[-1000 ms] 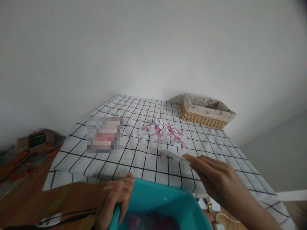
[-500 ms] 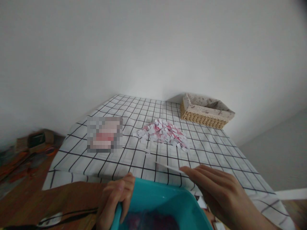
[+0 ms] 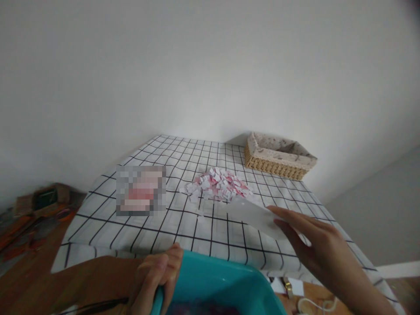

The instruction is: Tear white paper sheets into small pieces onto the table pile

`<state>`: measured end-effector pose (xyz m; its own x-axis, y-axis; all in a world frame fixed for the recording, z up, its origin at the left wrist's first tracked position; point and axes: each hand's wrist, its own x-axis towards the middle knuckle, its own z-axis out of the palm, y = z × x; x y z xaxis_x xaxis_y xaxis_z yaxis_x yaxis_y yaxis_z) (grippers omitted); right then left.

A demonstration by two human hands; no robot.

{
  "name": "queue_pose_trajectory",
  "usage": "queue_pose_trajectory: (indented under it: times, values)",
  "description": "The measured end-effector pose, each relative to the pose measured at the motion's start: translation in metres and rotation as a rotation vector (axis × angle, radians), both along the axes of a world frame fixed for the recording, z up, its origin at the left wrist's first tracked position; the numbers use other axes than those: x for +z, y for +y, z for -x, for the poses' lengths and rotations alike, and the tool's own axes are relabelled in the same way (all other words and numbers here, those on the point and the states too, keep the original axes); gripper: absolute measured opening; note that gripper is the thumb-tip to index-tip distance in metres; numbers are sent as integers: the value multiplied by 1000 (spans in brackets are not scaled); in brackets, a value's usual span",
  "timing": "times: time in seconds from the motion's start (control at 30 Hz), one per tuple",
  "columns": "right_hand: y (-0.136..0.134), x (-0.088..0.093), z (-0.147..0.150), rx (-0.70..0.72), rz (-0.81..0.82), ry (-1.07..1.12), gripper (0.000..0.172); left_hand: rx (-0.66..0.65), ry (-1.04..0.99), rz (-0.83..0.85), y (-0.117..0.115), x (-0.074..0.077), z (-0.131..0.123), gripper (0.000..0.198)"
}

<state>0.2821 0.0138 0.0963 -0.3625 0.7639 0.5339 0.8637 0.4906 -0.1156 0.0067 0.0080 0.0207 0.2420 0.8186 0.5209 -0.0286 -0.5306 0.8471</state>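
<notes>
At the table's front edge, my left hand (image 3: 161, 273) is closed around the rim of a teal plastic bin (image 3: 223, 275). Dark reddish contents show blurred at the bin's bottom. My right hand (image 3: 315, 238) pinches a thin white card (image 3: 254, 214) between thumb and fingers, tilted over the tablecloth. The card's far edge lies at the near side of a pile of small white and pink paper scraps (image 3: 218, 183). A few loose scraps lie in front of the pile.
The checked tablecloth (image 3: 193, 153) covers the table up to the wall. A lined wicker basket (image 3: 278, 164) stands at the back right. A pixelated flat object (image 3: 141, 191) lies at left. A cardboard box (image 3: 46, 197) sits low at far left, a white cable (image 3: 316, 302) below right.
My right hand has moved forward and up with the card, from near the bin's edge to the scrap pile. More of the card's face shows. My left hand still grips the rim.
</notes>
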Motion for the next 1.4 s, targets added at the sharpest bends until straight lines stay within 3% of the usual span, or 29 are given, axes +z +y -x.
queue_pose_trajectory:
  times: [0.13, 0.33, 0.63, 0.77, 0.87, 1.03, 1.13, 1.2, 1.3, 1.33, 1.4]
  values:
    - [15, 1, 9, -95, 34, -11, 27, -33, -63, 30, 4, 4, -2, 58]
    - [16, 5, 16, -128, 41, 53, 26, -84, -151, 37, 12, 10, 2, 58]
    - [11, 8, 16, -177, 115, 91, 27, -105, -188, 1, 11, 3, 2, 60]
    - [10, 11, 4, -269, 184, 107, 28, -110, -167, 20, 11, 3, 2, 58]
    - [17, 1, -12, -315, 257, 56, 30, -109, -186, 13, 13, 4, 2, 58]
    - [26, -24, -37, -364, 240, 28, 30, -114, -189, 12, 13, 2, 1, 58]
    - [18, -19, -30, -376, 192, 34, 28, -115, -201, 13, 12, 2, 1, 58]
    - [6, -6, -12, -323, 206, 71, 22, -119, -194, 20, 12, 2, 1, 59]
    - [-14, 8, 29, 160, 641, 175, 21, -99, -206, 25, 11, 3, -1, 58]
    - [-18, 8, 42, 274, 794, 78, 23, -88, -215, 26, 11, 4, -1, 57]
    - [-23, 0, 64, 320, 916, -252, 21, -73, -228, 32, 10, 5, -3, 57]
